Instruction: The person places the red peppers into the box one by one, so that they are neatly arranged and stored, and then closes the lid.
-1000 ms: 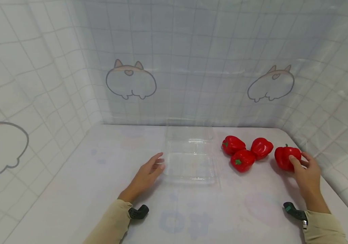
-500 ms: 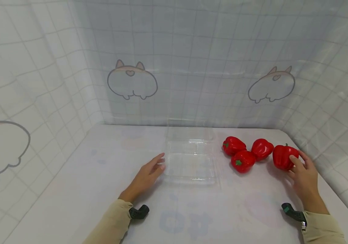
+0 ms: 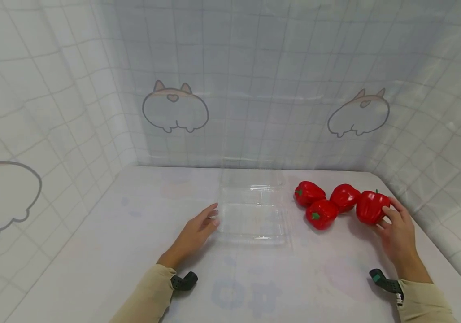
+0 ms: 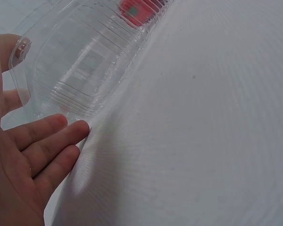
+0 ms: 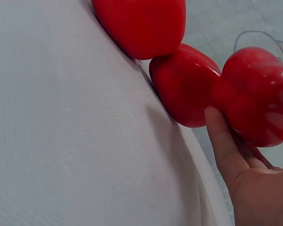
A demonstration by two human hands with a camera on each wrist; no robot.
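My right hand (image 3: 400, 235) holds a shiny red bell pepper (image 3: 369, 208), stem up, with the thumb and fingers around its right side. In the right wrist view this pepper (image 5: 257, 96) appears raised off the table, and fingers reach beneath it. It sits close beside another red bell pepper (image 3: 343, 197); whether they touch is unclear. My left hand (image 3: 192, 231) lies at the left side of a clear plastic clamshell box (image 3: 252, 235). Its fingers are fairly straight; in the left wrist view thumb and index finger show through the box's clear rim (image 4: 19, 77).
Two more red bell peppers, one at the back (image 3: 309, 194) and one in front (image 3: 321, 214), lie between the box and the held pepper. The box's lid (image 3: 250, 178) stands open toward the rear. White tile-patterned sheets (image 3: 254, 89) enclose the table (image 3: 154, 202) on three sides.
My right hand has carried its bell pepper leftward, toward the other peppers. The left hand and the plastic box have stayed in place.
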